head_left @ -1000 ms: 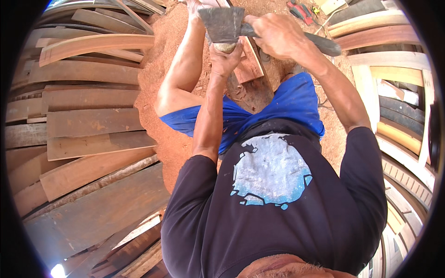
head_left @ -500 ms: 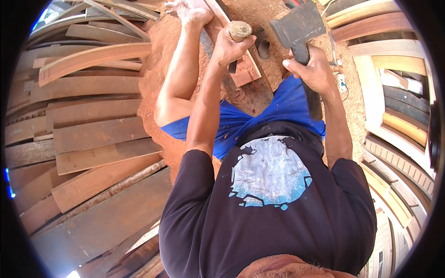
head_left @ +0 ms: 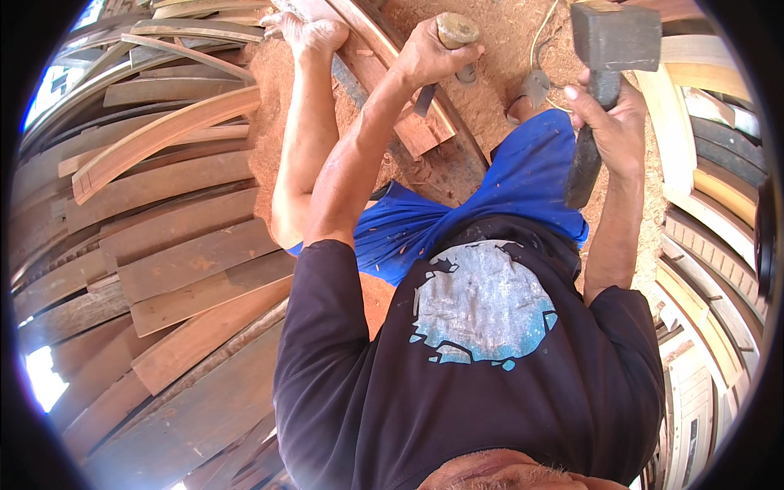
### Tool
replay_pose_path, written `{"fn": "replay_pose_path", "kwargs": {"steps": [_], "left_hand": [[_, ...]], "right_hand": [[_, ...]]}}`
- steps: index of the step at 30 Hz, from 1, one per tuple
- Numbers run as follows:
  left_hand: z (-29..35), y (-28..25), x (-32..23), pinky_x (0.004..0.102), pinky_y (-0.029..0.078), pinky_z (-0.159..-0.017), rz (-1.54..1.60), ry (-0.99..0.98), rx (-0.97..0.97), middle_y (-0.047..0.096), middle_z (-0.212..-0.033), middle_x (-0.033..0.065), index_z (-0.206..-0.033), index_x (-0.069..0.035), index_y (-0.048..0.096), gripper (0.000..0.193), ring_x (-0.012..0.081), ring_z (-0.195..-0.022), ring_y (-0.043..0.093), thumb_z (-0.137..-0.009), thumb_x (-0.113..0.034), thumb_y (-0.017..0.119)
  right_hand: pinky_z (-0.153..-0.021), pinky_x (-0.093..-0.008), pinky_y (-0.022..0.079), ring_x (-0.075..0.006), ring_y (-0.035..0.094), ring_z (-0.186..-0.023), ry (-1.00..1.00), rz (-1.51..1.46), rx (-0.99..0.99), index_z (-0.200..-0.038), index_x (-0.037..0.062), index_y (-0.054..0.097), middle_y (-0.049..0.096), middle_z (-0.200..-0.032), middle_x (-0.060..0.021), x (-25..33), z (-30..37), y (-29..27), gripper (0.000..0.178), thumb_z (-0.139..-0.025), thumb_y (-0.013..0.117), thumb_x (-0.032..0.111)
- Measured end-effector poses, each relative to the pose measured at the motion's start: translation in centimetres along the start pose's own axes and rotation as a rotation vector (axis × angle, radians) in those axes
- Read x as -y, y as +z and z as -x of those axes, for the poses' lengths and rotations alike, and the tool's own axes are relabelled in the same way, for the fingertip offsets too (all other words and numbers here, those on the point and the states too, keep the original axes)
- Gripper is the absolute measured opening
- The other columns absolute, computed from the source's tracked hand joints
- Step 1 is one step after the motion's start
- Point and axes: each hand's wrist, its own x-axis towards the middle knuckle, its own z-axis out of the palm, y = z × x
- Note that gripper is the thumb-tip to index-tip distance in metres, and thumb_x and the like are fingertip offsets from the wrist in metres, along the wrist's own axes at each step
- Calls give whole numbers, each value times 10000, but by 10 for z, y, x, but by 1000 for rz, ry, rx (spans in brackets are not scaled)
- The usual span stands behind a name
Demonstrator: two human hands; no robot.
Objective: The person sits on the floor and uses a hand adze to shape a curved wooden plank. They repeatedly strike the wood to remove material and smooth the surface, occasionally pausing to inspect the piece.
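My left hand [head_left: 422, 55] is closed around the handle of a chisel [head_left: 458, 31], whose round wooden butt faces up. Below the fist the dark blade [head_left: 425, 100] points down at a reddish wooden piece [head_left: 423, 133]; whether its edge touches the wood I cannot tell. My right hand [head_left: 618, 122] grips a dark mallet [head_left: 616, 39] by its thick handle. The mallet's blocky head is off to the right of the chisel, apart from it. The wooden piece lies along a larger board [head_left: 457, 167] between my legs.
Stacked planks [head_left: 175, 184] fill the left side, with a curved piece [head_left: 163, 135] on top. More boards [head_left: 719, 278] stand along the right. Sawdust and shavings [head_left: 506, 49] cover the ground, where a cord [head_left: 536, 45] runs. My bare left foot [head_left: 314, 34] is beside the wooden piece.
The mallet has swung right and away from the chisel, with my right hand. My left hand and the chisel have shifted slightly right and farther out. The view has shifted a little too.
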Motion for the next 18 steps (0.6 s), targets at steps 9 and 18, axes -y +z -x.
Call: {"fn": "replay_pose_path", "kwargs": {"steps": [9, 18], "left_hand": [[8, -2, 22, 312, 560, -797, 78, 32, 128, 724, -938, 13, -1048, -39, 702, 294, 105, -867, 659, -828, -172, 844], [8, 11, 36, 335, 550, -826, 135, 117, 242, 721, -961, 29, -1084, -41, 685, 322, 137, -891, 652, -783, -123, 763]], "right_hand": [[-601, -241, 471, -99, 592, -643, -82, 60, -205, -1061, 21, 671, 661, -781, -37, 25, -16, -26, 235, -883, 809, 90], [-728, -417, 564, -247, 710, -745, -129, 777, 215, -1077, -83, 655, 704, -829, -172, -41, -33, 36, 508, -887, 762, 376]]}}
